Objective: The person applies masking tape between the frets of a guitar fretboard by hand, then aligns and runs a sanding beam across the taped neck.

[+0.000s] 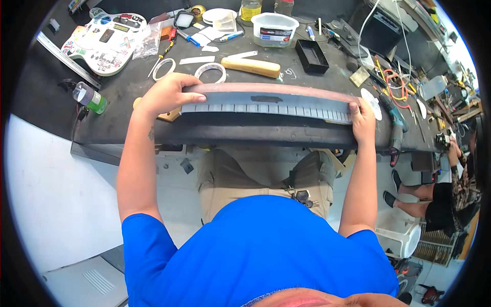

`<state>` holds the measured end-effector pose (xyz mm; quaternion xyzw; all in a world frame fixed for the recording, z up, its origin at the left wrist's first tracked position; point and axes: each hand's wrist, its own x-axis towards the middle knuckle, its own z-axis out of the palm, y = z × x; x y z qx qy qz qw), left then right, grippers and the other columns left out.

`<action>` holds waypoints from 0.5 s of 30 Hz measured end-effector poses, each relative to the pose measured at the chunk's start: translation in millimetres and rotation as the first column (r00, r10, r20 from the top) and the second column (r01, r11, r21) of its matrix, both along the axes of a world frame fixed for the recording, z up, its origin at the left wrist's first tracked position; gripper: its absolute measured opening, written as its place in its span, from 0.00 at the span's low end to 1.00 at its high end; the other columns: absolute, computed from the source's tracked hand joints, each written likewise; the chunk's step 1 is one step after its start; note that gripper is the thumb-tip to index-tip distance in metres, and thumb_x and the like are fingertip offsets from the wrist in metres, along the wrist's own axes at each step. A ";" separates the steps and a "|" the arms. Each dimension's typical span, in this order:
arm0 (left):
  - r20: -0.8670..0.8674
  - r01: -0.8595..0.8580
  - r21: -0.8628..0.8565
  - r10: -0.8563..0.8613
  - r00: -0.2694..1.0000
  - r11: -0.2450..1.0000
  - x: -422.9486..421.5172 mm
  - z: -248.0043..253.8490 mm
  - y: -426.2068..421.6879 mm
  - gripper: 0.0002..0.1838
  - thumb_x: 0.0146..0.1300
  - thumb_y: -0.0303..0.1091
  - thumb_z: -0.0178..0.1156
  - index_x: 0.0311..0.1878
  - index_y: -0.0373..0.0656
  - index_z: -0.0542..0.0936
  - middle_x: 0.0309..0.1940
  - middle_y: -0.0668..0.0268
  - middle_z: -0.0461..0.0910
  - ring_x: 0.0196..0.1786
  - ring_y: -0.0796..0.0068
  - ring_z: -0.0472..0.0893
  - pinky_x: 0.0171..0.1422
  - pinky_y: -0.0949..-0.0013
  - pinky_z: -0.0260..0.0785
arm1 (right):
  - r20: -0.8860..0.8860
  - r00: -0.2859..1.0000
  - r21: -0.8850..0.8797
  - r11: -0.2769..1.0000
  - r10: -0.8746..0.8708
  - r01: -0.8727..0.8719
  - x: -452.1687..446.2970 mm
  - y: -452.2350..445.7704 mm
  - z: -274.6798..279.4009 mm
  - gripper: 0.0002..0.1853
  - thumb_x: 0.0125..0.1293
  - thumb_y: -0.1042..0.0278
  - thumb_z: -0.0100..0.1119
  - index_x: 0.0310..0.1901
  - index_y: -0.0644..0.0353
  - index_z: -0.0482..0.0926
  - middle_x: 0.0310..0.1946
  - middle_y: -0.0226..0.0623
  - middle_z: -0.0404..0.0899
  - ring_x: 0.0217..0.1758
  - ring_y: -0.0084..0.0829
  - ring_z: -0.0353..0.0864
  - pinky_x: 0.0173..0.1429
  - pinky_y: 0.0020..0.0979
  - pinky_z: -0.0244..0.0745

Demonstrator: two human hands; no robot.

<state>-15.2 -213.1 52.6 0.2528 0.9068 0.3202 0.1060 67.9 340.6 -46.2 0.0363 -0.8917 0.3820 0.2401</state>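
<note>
Both my hands grip a long straight bar (302,102) with a reddish-brown upper face, a dark grey side and a dark smudge near its middle. My left hand (171,94) is closed around its left end, thumb along the near side and fingers hidden behind. At the other end, my right hand (362,120) wraps the bar with its thumb on top. Along the bar's near edge runs a pale guitar fretboard (240,108), its cross lines closer together toward the right. Light wood (170,114) shows below my left wrist. Where bar and fretboard touch is hidden.
Behind the bar lie tape rolls (210,72), a yellow wooden block (250,66), a white tub (274,29) and a black tray (312,56). A stickered guitar body (105,41) is far left, a green-liquid bottle (90,98) nearer. A power tool (396,125) and another person (445,197) are right.
</note>
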 end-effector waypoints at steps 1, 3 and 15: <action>0.012 0.002 -0.006 -0.002 1.000 1.000 -1.7 0.8 -0.1 0.21 0.64 0.38 0.82 0.55 0.35 0.90 0.40 0.61 0.92 0.44 0.74 0.86 0.55 0.65 0.79 | -0.025 1.000 -0.033 0.999 0.011 -0.012 -0.5 -3.6 2.0 0.38 0.79 0.28 0.60 0.53 0.68 0.86 0.43 0.40 0.83 0.46 0.37 0.82 0.55 0.38 0.76; 0.011 0.008 0.004 -0.008 1.000 1.000 -3.4 1.6 -0.1 0.23 0.62 0.34 0.83 0.58 0.35 0.89 0.43 0.61 0.93 0.47 0.73 0.87 0.58 0.65 0.80 | -0.025 0.999 -0.155 0.987 0.042 -0.046 -6.2 6.9 -11.8 0.31 0.79 0.38 0.68 0.59 0.64 0.85 0.46 0.33 0.85 0.47 0.30 0.82 0.54 0.33 0.76; -0.053 -0.038 0.206 0.050 0.997 0.978 -3.1 -7.9 -11.9 0.22 0.53 0.23 0.79 0.54 0.36 0.90 0.41 0.63 0.92 0.46 0.74 0.88 0.57 0.66 0.79 | 0.037 0.973 -0.518 0.837 0.227 -0.175 -12.7 17.0 -4.8 0.24 0.73 0.68 0.76 0.67 0.64 0.81 0.55 0.31 0.88 0.58 0.24 0.84 0.65 0.30 0.78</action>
